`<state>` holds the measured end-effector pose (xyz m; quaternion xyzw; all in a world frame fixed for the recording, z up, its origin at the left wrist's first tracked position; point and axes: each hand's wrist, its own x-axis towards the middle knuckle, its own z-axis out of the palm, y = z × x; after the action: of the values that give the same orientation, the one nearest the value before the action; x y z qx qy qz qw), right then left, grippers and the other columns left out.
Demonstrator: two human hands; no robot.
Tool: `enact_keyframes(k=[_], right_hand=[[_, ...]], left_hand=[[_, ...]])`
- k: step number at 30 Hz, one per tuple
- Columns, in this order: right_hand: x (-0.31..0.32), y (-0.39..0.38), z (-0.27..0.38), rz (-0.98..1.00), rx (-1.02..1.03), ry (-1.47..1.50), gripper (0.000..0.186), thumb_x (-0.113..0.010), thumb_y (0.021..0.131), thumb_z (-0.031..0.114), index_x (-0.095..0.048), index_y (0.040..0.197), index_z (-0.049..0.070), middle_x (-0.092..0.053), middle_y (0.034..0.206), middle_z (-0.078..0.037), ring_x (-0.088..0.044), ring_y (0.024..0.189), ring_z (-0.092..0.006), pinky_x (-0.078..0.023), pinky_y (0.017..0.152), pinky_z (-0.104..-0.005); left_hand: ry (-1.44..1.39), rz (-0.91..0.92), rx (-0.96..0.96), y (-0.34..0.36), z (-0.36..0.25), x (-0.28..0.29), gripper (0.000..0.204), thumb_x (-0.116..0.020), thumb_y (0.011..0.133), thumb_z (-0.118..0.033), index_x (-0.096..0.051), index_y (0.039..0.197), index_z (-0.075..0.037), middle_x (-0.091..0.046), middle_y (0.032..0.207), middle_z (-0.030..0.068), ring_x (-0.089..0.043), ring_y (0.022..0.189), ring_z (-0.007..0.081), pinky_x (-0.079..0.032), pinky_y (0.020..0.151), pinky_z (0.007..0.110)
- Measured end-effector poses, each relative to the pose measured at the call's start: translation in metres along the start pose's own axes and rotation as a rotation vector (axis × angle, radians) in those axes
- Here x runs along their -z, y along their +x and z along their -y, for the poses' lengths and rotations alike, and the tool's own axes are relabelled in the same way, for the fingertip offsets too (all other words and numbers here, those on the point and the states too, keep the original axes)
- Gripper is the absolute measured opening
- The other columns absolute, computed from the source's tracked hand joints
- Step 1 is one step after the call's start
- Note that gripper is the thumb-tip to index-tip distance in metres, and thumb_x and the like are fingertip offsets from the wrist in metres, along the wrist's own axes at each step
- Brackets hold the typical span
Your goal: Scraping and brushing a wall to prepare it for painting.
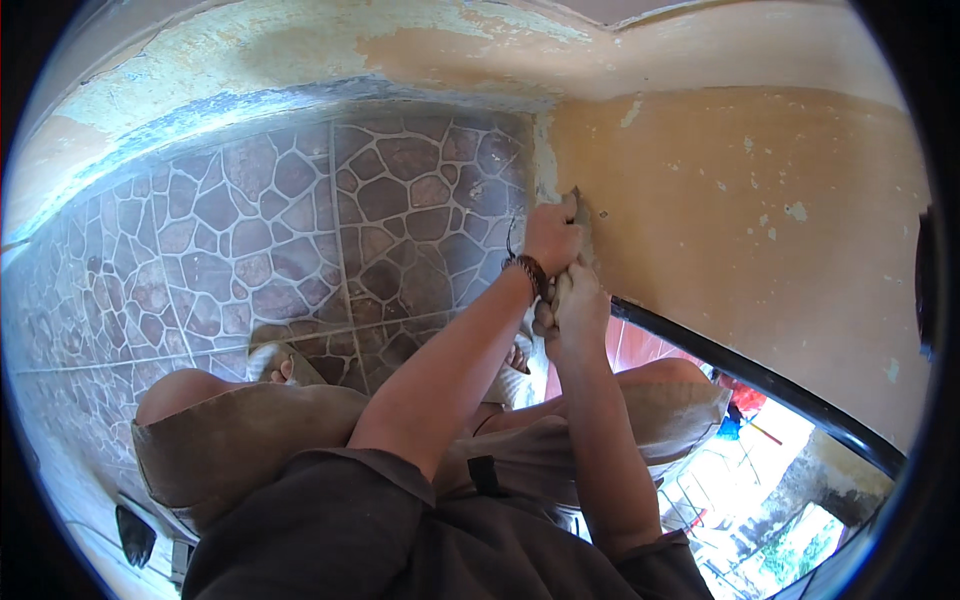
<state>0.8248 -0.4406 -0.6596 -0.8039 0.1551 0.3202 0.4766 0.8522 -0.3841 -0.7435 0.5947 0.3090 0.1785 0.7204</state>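
Observation:
My left hand, with dark bracelets at its wrist, is closed against the lower edge of the orange-tan wall. A small grey, blade-like piece shows at its fingers, beside a rough grey strip at the wall's edge. Its full shape is hidden by the hand. Just nearer to me, my right hand is closed too, close against the left hand. What lies inside its fingers cannot be made out.
Stone-patterned floor tiles spread to the left. Peeling paint marks the far wall. My bent knees flank my arms. A black door-edge strip runs at the right, with a bright opening and stacked items beyond it.

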Motion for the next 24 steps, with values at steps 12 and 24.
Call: enact_keyframes(k=[12, 24], right_hand=[[0.005, -0.029, 0.008, 0.002, -0.151, 0.147, 0.029, -0.031, 0.089, 0.017, -0.05, 0.11, 0.013, -0.038, 0.052, 0.001, -0.032, 0.032, -0.0092, -0.026, 0.029, -0.0241], [0.004, -0.01, -0.003, 0.078, -0.036, 0.031, 0.015, -0.035, 0.088, 0.025, -0.047, 0.092, 0.018, -0.042, 0.055, 0.0, -0.035, 0.033, -0.0112, -0.025, 0.029, -0.0232]], left_hand=[[0.074, 0.013, -0.067, -0.013, 0.013, -0.009, 0.035, -0.056, 0.062, -0.011, -0.057, 0.095, 0.002, -0.053, 0.071, 0.0258, -0.056, 0.066, 0.0389, -0.044, 0.058, 0.04], [0.074, -0.01, -0.011, -0.009, 0.021, -0.01, 0.04, -0.056, 0.063, -0.013, -0.057, 0.1, 0.001, -0.054, 0.073, 0.0254, -0.057, 0.069, 0.0384, -0.045, 0.059, 0.039]])
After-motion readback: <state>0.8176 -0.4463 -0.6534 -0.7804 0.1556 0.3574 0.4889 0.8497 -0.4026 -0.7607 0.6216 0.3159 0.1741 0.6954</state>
